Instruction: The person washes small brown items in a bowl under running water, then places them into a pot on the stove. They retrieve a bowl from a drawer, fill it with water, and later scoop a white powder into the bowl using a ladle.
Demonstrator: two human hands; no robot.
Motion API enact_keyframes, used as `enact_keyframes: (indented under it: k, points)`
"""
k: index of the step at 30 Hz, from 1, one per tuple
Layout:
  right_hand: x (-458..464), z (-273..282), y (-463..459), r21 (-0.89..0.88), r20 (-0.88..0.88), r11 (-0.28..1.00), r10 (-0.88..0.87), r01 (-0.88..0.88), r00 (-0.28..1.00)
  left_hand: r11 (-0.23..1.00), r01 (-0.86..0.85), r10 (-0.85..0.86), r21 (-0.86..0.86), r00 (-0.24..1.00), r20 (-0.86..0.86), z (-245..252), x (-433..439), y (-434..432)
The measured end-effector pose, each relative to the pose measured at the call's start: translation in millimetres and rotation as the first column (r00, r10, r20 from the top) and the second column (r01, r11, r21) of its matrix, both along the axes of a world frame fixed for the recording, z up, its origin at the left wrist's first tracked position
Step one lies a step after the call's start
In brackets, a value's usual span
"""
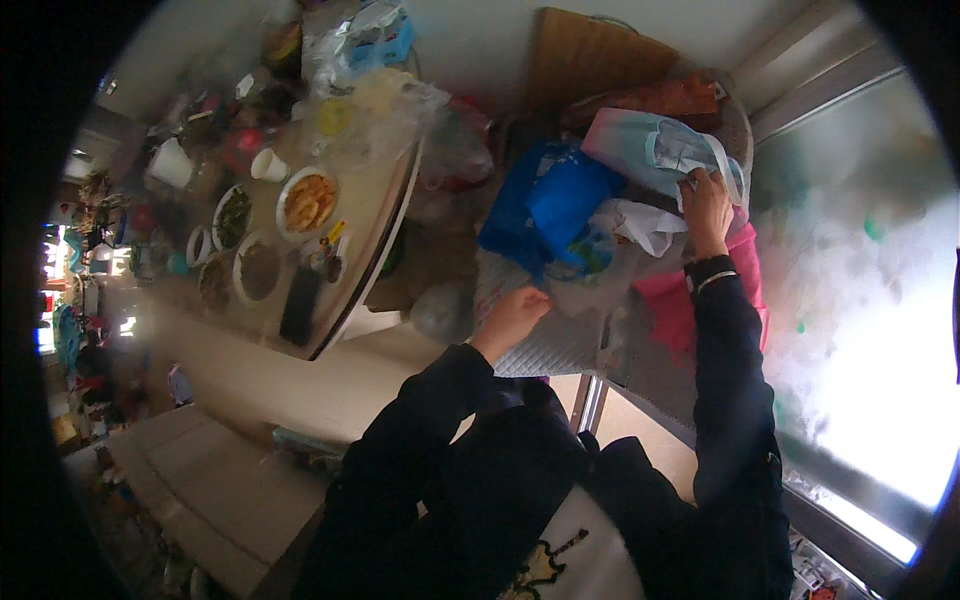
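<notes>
My right hand point(706, 206) is at the mouth of a pink and light-blue bag point(626, 146) with white handles, its fingers pinched on the near edge. Pale, crinkled material shows inside the bag's opening. My left hand point(516, 319) hovers over the quilted grey cover point(536, 352), fingers curled together, with nothing visible in them. Just beyond it lies a blue plastic bag point(562, 199). Between the hands are a white plastic bag point(641, 225) and a clear bag with a green and blue print point(592, 255). Pink cloth point(675, 307) lies under my right forearm.
A table point(360, 217) at left carries a plate of yellowish food point(307, 204), dishes of dark food, a paper cup point(268, 166) and a dark phone-like slab point(301, 304). A wooden board point(596, 60) leans on the wall. A frosted window point(855, 247) is at right.
</notes>
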State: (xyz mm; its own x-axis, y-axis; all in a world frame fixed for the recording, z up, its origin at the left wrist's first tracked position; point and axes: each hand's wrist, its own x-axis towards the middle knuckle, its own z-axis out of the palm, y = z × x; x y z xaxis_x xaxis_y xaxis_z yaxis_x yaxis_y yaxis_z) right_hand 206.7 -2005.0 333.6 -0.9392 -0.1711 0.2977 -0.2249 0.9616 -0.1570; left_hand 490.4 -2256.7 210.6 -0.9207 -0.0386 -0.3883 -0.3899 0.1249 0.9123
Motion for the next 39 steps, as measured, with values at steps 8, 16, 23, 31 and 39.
enact_keyframes:
  k: [8,16,23,31,39]
  points:
    - [-31.8,-43.0,34.3,-0.170,0.019,0.982,0.085,-0.081,0.996,0.997,0.057,-0.056,0.043,0.998,-0.038,10.2,-56.4,20.8]
    - [-16.6,-84.9,64.3,-0.319,0.201,0.942,0.171,-0.100,0.965,0.998,0.037,-0.043,-0.041,0.989,-0.141,28.6,-119.9,70.0]
    - [38.2,-62.0,57.3,-0.284,0.261,0.957,0.141,-0.064,0.955,0.993,0.065,-0.078,-0.099,0.989,-0.127,29.9,-140.1,93.4]
    - [55.8,-26.7,39.7,-0.552,0.088,0.795,0.354,-0.250,0.931,0.990,-0.015,-0.007,-0.139,0.987,-0.160,18.6,-167.4,125.5]
    - [69.7,-12.2,52.4,-0.544,0.064,0.811,0.295,-0.214,0.953,0.943,-0.195,0.088,-0.268,0.926,-0.366,10.7,-196.9,147.4]
